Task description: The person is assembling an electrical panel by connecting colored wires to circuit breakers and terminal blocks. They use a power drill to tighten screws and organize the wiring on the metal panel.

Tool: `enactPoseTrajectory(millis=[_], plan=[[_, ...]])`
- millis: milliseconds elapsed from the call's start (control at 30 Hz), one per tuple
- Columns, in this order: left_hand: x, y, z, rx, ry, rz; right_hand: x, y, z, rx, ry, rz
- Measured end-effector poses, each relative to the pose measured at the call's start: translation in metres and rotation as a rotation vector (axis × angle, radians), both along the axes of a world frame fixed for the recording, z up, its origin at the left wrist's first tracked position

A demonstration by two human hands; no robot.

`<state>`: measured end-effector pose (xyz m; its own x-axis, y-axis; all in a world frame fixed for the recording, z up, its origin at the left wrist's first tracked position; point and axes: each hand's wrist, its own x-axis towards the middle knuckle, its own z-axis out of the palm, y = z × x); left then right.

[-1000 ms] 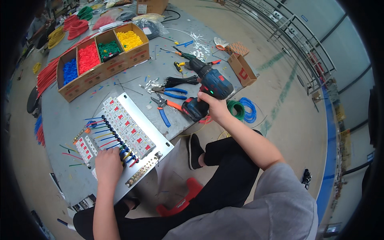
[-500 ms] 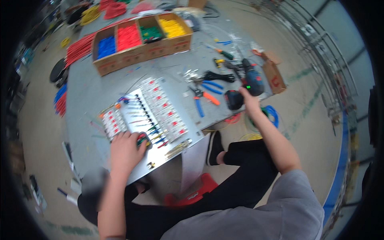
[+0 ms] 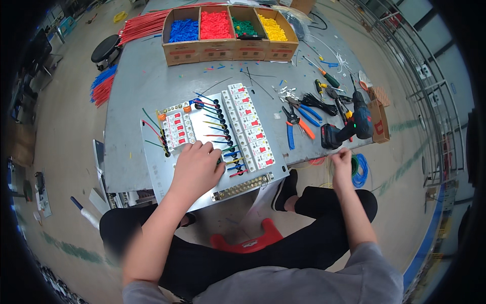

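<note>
A metal mounting plate lies at the table's near edge. It carries a long row of white circuit breakers with red switches, a shorter breaker row, and short coloured wires coming up through black grommets. My left hand rests over the plate below the shorter row, its fingers bent; a dark and green bit shows by its thumb, too covered to name. Off the table's front edge, my right hand is closed, fingertips together, apart from the cordless drill; anything in it is hidden.
A divided cardboard box of blue, red, green and yellow sleeves stands at the back. Right of the plate lie wire strippers, blue-handled pliers, a screwdriver and black cable ties. A brass terminal bar borders the plate's near side.
My right hand has left the drill's handle and come back toward me, closed. My left hand stays over the plate, its fingers more bent. The whole view has shifted.
</note>
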<state>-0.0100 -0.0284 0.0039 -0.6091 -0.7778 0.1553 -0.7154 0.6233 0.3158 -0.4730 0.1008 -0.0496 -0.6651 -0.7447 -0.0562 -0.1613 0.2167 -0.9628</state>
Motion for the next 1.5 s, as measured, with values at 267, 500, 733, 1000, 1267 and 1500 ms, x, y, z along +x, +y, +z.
enactPoseTrajectory(millis=[267, 500, 733, 1000, 1267, 1500], plan=[[-0.012, 0.002, -0.007, -0.022, -0.17, -0.032, 0.124, -0.055, 0.095, -0.125, 0.856, 0.82], [-0.009, -0.006, -0.001, 0.095, -0.101, -0.006, 0.18, -0.151, 0.094, -0.151, 1.007, 1.158], [-0.007, -0.01, -0.004, 0.13, 0.007, -0.007, 0.219, -0.186, 0.071, -0.152, 1.211, 1.307], [-0.007, -0.014, 0.002, 0.22, 0.013, 0.006, 0.228, -0.199, 0.064, -0.073, 1.179, 1.432], [-0.007, -0.014, -0.005, 0.219, 0.09, 0.063, 0.241, -0.184, 0.061, -0.058, 1.322, 1.486], [-0.006, -0.014, -0.003, 0.223, 0.102, 0.057, 0.252, -0.175, 0.057, -0.016, 1.355, 1.446]])
